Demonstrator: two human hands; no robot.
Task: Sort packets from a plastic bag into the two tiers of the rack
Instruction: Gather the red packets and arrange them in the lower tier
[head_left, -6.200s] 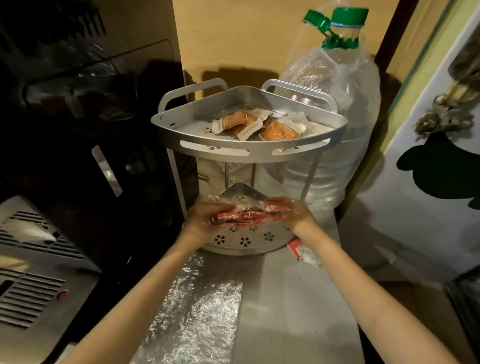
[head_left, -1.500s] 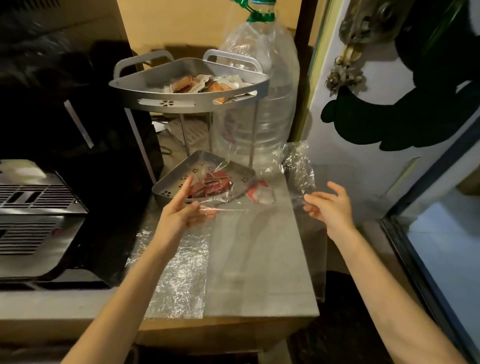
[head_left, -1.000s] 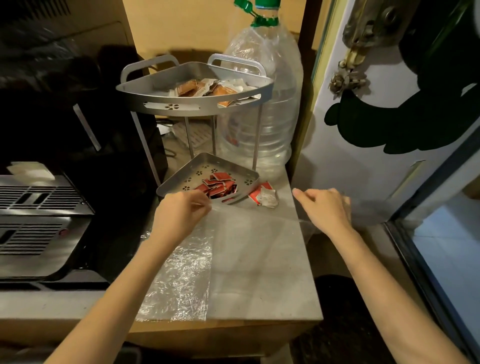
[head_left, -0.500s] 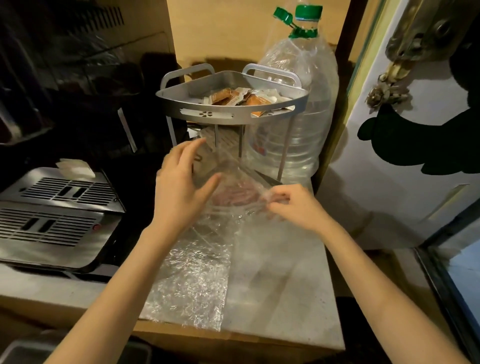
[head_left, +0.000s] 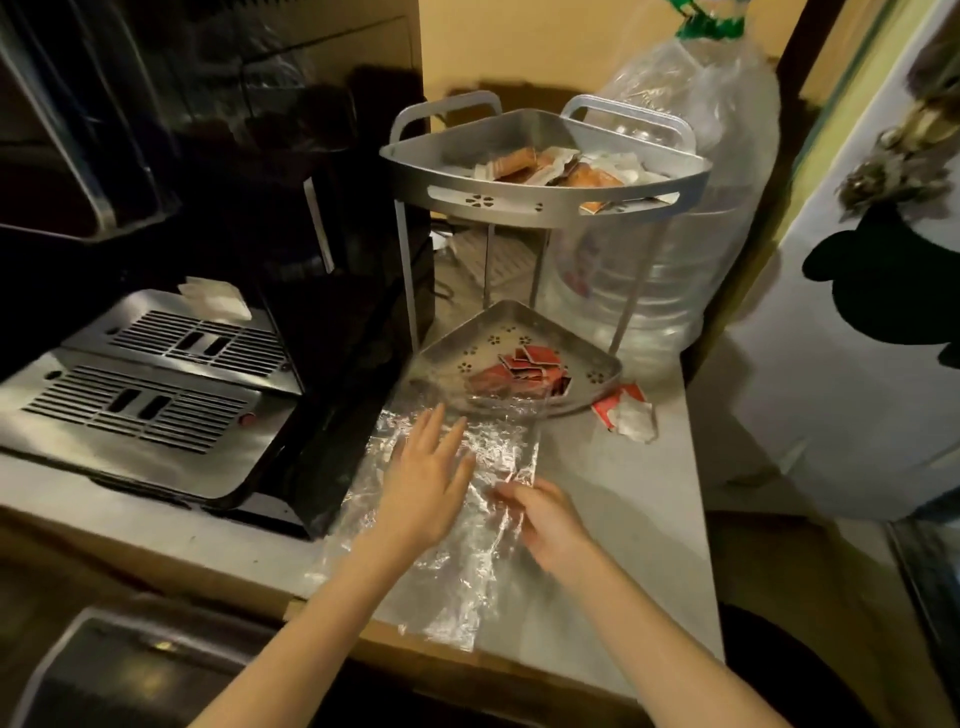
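A two-tier metal corner rack (head_left: 540, 200) stands on the counter. Its top tier holds orange and white packets (head_left: 550, 169); red packets (head_left: 524, 371) lie in the bottom tier (head_left: 597, 371). A clear plastic bag (head_left: 467, 519) lies flat on the counter in front of the rack. My left hand (head_left: 423, 480) rests flat on the bag with straight, spread fingers. My right hand (head_left: 545, 519) pinches the bag's right edge.
A loose red and white packet (head_left: 626, 413) lies on the counter right of the bottom tier. A large plastic water bottle (head_left: 691, 208) stands behind the rack. A black and steel appliance (head_left: 171, 374) fills the left side. A white door (head_left: 857, 364) is at right.
Both hands have come down from in front of the rack to the counter, bringing the bag with them. The bag now lies flat and the bottom tier's red packets are uncovered.
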